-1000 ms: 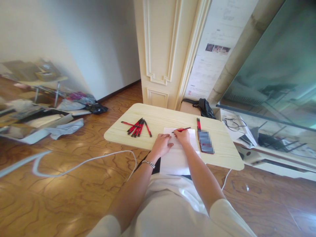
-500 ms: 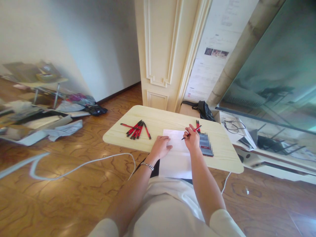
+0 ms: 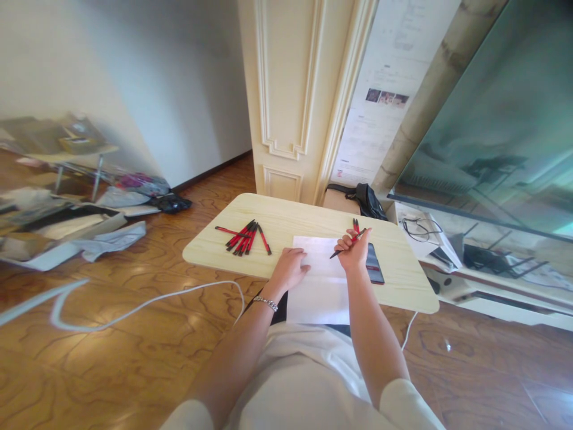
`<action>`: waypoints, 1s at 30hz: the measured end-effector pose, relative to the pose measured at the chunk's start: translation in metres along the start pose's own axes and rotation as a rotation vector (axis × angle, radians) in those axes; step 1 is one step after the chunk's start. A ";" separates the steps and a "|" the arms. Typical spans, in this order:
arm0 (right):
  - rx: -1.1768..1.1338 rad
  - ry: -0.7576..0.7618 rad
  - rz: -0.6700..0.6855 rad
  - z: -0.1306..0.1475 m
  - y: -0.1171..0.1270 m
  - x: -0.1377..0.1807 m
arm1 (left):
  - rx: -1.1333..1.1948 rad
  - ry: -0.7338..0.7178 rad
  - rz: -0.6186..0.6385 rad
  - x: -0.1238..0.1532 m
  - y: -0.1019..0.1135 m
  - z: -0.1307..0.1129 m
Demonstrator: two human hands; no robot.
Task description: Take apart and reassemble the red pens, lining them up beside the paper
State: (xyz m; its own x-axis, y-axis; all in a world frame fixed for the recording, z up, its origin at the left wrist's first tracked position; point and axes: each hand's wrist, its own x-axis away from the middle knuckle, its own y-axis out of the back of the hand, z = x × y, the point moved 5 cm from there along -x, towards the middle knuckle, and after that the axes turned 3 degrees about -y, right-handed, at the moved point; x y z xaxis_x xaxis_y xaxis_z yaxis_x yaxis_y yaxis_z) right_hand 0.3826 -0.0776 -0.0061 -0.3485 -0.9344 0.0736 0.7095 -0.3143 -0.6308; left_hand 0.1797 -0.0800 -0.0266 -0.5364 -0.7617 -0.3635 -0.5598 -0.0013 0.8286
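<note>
My right hand [image 3: 354, 251] is closed around a red and black pen [image 3: 336, 254], its dark tip pointing left over the paper. A white sheet of paper [image 3: 317, 298] lies on the pale table and reaches past its near edge. My left hand [image 3: 290, 267] rests flat on the sheet's left side, holding nothing, with fingers out. Beside my right hand lies a dark phone [image 3: 375, 269], partly hidden by that hand. Just beyond my right hand are a few more red and black pens [image 3: 356, 225]. Left of the sheet is a loose pile of similar pens [image 3: 245, 237].
The table [image 3: 215, 257] has rounded corners. A black bag [image 3: 369, 200] sits behind it, near a low cabinet [image 3: 487, 298] with a cable [image 3: 421, 230]. A white cord [image 3: 156, 304] runs over the wooden floor. Boxes and bags [image 3: 102, 221] lie at the left.
My right hand has turned, its palm and curled fingers facing up more, with the pen still in it. More of the phone shows. My left hand stays on the paper.
</note>
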 end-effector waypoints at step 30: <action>0.819 0.141 0.143 0.017 0.013 0.088 | 1.582 0.456 -0.084 -0.021 -0.027 -0.055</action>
State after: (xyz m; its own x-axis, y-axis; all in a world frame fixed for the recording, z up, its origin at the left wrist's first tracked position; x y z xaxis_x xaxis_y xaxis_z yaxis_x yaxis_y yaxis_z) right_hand 0.3713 -0.1668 0.0054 -0.2562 -0.9619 -0.0957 0.9538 -0.2677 0.1366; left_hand 0.2409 -0.1002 -0.0179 -0.4144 -0.9101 0.0023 -0.7784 0.3532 -0.5190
